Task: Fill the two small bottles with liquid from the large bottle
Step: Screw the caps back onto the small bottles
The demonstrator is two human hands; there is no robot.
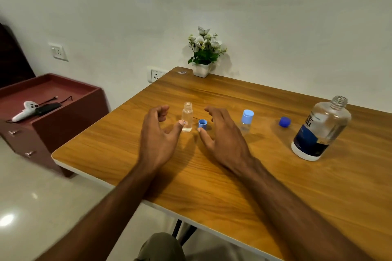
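A small clear bottle [187, 117] stands uncapped on the wooden table [233, 176], with clear liquid in it. Its light blue cap [202, 123] sits just to its right. My left hand [158, 133] hovers left of this bottle, fingers loosely curved, the thumb tip at the bottle's side. My right hand [224, 133] hovers right of the cap, holding nothing, thumb tip close to the cap. A second small bottle [246, 120] with a light blue cap on stands further right. The large clear bottle [320, 131] with a blue label stands open at the right; its dark blue cap [284, 122] lies beside it.
A white pot of artificial flowers [203, 53] stands at the table's far edge by the wall. A dark red cabinet [51, 112] to the left carries a white controller [24, 110] and a black cable. Wall sockets sit behind the table.
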